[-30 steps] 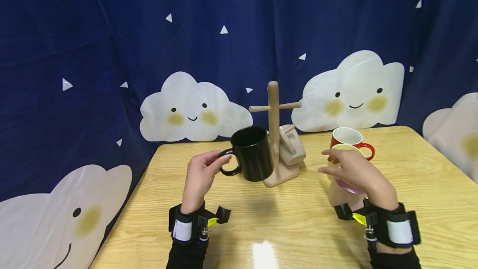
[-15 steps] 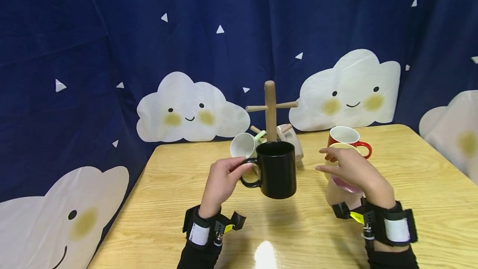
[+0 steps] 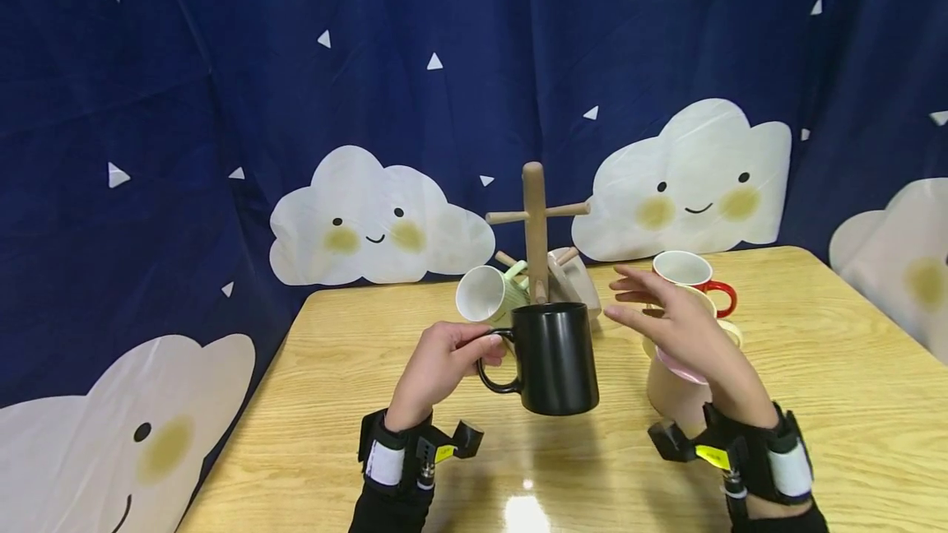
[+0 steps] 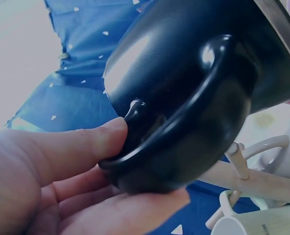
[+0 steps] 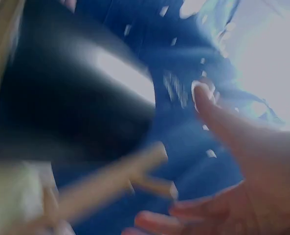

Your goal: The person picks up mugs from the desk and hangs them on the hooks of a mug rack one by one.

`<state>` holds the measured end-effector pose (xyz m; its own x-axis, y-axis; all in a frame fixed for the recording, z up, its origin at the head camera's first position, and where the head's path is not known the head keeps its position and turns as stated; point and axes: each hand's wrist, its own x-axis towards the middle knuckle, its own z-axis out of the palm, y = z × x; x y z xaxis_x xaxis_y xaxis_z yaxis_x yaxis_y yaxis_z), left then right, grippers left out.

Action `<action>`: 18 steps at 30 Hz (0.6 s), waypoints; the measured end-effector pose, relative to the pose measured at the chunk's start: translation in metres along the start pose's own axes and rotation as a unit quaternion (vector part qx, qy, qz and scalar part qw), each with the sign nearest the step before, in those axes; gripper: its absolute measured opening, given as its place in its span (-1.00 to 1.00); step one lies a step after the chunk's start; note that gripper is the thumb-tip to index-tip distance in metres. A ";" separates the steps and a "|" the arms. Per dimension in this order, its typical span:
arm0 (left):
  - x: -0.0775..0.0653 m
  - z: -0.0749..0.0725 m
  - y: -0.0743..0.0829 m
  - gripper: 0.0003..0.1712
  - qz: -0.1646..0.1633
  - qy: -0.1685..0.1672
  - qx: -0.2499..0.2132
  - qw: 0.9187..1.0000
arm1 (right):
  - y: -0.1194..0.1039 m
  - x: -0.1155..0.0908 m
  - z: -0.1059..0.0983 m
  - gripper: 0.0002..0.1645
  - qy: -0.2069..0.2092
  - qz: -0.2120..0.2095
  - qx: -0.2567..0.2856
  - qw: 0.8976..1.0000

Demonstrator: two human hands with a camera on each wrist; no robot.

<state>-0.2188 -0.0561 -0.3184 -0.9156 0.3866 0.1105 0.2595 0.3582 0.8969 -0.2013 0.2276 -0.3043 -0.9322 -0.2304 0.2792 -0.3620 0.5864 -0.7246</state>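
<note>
— So, from the head view? 
— Left hand (image 3: 437,364) grips the black mug (image 3: 554,359) by its handle above the table (image 3: 815,401); right hand (image 3: 677,323) hovers beside it, fingers straight. 
— Wrist views? 
— Left: fingers (image 4: 86,147) curl round the handle. Right: blurred, spread fingers (image 5: 218,117) near the mug.

Navy cloud-print curtain (image 3: 222,89) hangs behind a wooden table (image 3: 852,401).

Open tabletop (image 3: 385,327) left of the wooden mug tree (image 3: 535,229). Crowded right of it: red mug (image 3: 692,274), cream mug (image 3: 677,381).
</note>
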 end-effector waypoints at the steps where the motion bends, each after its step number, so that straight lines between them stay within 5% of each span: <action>1: -0.001 -0.001 0.000 -0.71 -0.002 0.001 -0.007 1.000 | -0.004 0.000 0.003 -0.16 -0.018 0.001 0.048 0.999; 4: -0.002 -0.002 0.002 -0.72 0.002 0.007 -0.015 1.000 | -0.013 0.000 0.015 0.12 -0.081 0.022 0.174 0.981; 9: -0.003 -0.002 0.004 -0.72 0.008 0.003 -0.024 1.000 | -0.019 0.006 0.043 0.34 -0.100 0.077 0.263 0.957; 18: 0.000 0.002 0.005 -0.75 0.015 0.032 0.008 0.999 | -0.022 0.016 0.075 -0.16 -0.023 0.082 0.332 0.940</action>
<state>-0.2166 -0.0526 -0.3153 -0.9250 0.3426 0.1645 0.2916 0.3619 0.8854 -0.2075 0.1526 -0.3311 -0.9684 -0.2220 0.1135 -0.1182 0.0076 -0.9930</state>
